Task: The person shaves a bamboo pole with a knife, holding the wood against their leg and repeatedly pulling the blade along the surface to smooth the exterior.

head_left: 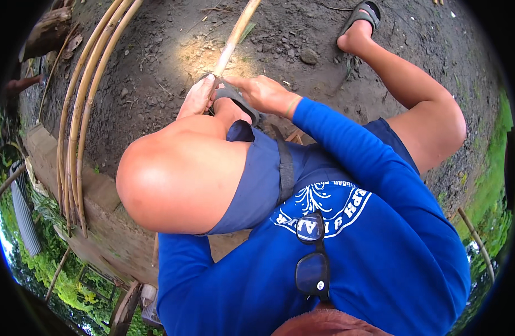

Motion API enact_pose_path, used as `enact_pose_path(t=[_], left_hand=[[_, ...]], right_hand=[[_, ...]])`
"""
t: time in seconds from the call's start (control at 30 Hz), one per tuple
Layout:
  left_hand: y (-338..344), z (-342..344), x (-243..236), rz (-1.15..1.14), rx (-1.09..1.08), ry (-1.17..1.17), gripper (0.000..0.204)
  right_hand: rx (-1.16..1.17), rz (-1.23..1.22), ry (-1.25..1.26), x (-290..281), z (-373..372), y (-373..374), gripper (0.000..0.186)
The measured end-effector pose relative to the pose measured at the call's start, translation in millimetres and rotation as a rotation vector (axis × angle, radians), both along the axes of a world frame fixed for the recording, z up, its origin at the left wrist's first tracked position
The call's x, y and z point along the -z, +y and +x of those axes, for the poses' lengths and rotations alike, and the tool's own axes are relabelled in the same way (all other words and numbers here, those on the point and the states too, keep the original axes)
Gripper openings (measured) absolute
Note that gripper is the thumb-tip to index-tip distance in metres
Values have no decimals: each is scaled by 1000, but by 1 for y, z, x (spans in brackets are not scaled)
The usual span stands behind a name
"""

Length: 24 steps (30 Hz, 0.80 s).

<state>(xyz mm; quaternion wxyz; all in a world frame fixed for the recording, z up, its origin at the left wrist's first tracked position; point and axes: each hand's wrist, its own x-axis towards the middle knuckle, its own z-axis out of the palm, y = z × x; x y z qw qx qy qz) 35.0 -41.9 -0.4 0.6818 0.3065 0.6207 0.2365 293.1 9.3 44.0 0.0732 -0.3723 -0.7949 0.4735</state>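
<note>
Head view: a person is seen from above, seated over dark bare soil (157, 45), with both arms in blue long sleeves reaching toward the upper middle of the frame. A long pale cane (235, 36) runs from the top edge, right of the centre, down to the hands. The left hand (197, 96) is placed at the lower end of the cane, just left of the centre; its fingers (204, 84) are curled around the cane, so the cane is held. The right hand (264, 92) is just beside it on the right, palm down, with the index finger stretched toward the cane; what exactly is gripped under it cannot be told, because a dark sandal (238, 101) on the foot below partly covers that place. The two hands are almost touching each other. A bare knee (173, 179) fills the middle left of the frame, and the other leg is stretched to the upper right, ending in a second sandal (363, 14). A bundle of curved canes (81, 106) is laid on the soil at the left, well apart from the hands, with its lower ends over a low stone edge (101, 190). Dark sunglasses (312, 257) are hung on the blue shirt (392, 252) at the lower centre. Green plants are seen at the far left and right rim.
</note>
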Motion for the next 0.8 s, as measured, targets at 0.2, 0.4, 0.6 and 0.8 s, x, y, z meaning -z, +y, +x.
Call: enact_pose_path(t=[0.2,0.4,0.6,0.8], left_hand=[[-17,-10,8,30,-22,51,58],[-5,14,-24,84,-15,32,53],[-20,-12,12,139,-37,87,43],[-8,3,16,161,18,211,50]], right_hand=[[56,-44,74,-8,42,-32,49],[31,-130,-35,-19,13,-1,50],[-14,-128,-20,-22,15,-20,51],[21,-165,-54,-18,20,-14,50]])
